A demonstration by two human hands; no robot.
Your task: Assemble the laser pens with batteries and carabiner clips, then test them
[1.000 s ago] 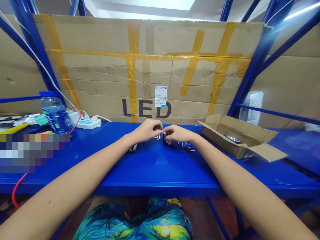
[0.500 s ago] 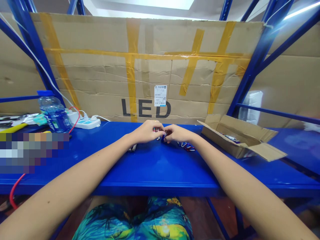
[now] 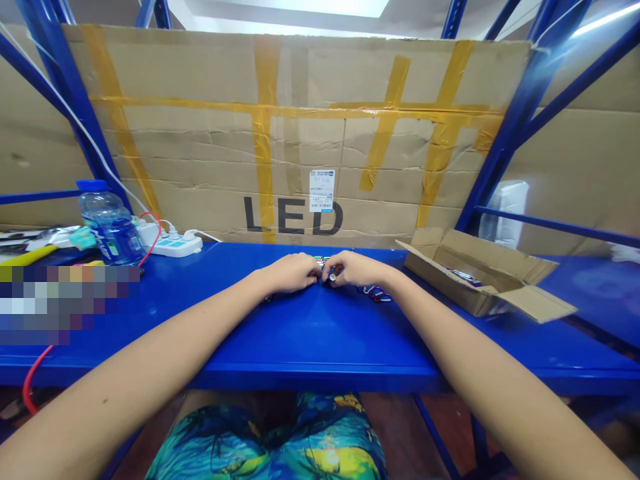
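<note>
My left hand (image 3: 296,272) rests low over the blue table, its fingers curled down and closed; what they hold, if anything, is hidden. Just beside it, my right hand (image 3: 353,269) pinches a small piece with a round, whitish end (image 3: 333,277); its kind is too small to tell. The fingertips of both hands almost meet. Behind them, small coloured pieces (image 3: 321,259) show in part. Several red, blue and silver carabiners (image 3: 376,293) lie under and beside my right wrist. Some dark bits (image 3: 267,299) peek out below my left wrist.
An open cardboard box (image 3: 477,303) with shiny metal items stands at the right. At the left are a water bottle (image 3: 111,230), a white power strip (image 3: 177,247) and a red cable (image 3: 34,373). A large taped cardboard sheet (image 3: 210,173) walls off the back, between blue rack posts.
My left hand has come down closer to the table and flattened over it. My right hand has turned slightly, so the round, whitish end now shows between its fingers.
</note>
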